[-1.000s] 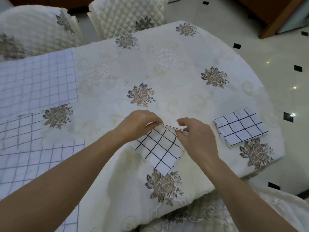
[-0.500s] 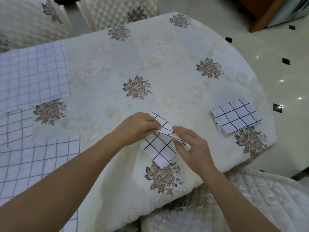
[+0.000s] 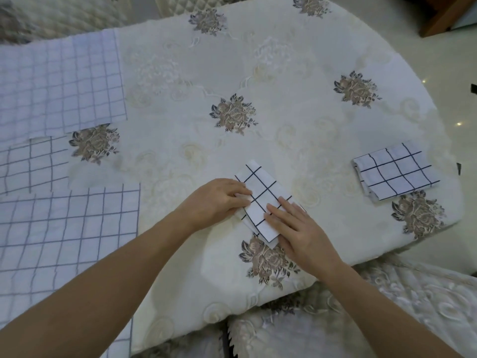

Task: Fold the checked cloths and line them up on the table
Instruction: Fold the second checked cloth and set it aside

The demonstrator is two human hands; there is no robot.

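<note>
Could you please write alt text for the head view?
The left hand holds and the right hand presses flat a small folded checked cloth on a floral tablecloth; another folded cloth lies right, unfolded cloths left.

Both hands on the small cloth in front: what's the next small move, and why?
Probably slide the near cloth right, beside the folded cloth. The right hand presses it flat and the left hand holds its edge, so the fold looks finished, yet it lies askew, apart from that one.
</note>
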